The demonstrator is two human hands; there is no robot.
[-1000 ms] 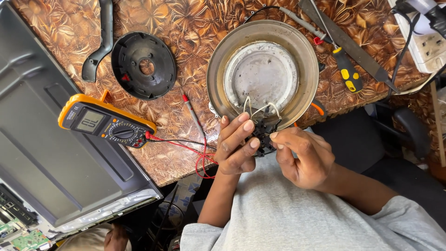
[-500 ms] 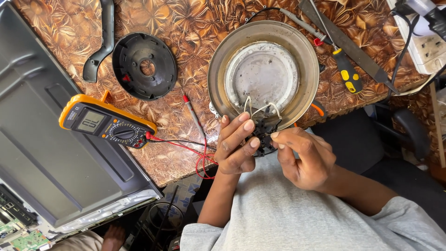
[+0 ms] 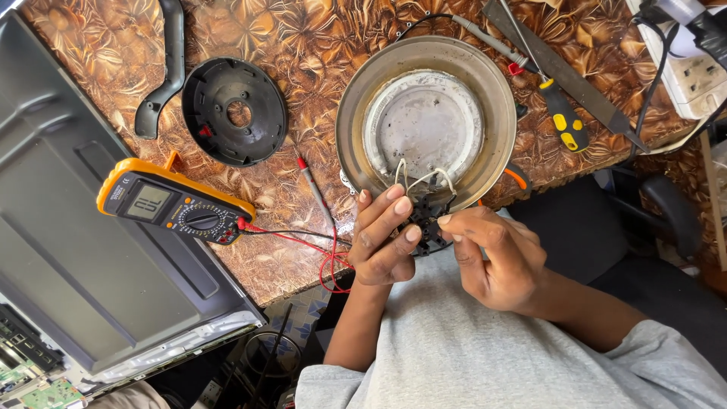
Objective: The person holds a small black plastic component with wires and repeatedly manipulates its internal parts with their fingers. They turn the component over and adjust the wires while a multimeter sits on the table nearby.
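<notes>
The table [image 3: 250, 30], covered in a brown leaf-patterned sheet, runs across the top of my view. At nine o'clock a large grey flat panel [image 3: 83, 250] lies over its edge. At twelve o'clock sits the round metal heating plate [image 3: 424, 121], dull silver in the middle with a darker rim, and pale wires loop out of its near edge. At ten o'clock from it lies a black round plastic base [image 3: 235, 112], with a curved black handle [image 3: 163, 72] just beyond that. An orange-edged multimeter [image 3: 174, 206] rests at nine o'clock from my hands, its red lead trailing toward me. At two o'clock lie a long flat file [image 3: 568, 76] and a screwdriver with a yellow and black handle [image 3: 564, 117].

My left hand [image 3: 382, 238] and right hand [image 3: 496, 257] meet at the six o'clock edge of the plate, both on a small black connector block [image 3: 425, 223] where the wires end. My left grip is closed round the block's left side, fingers curled over it. My right grip is pinched together, thumb and forefinger touching the block's right edge.
</notes>
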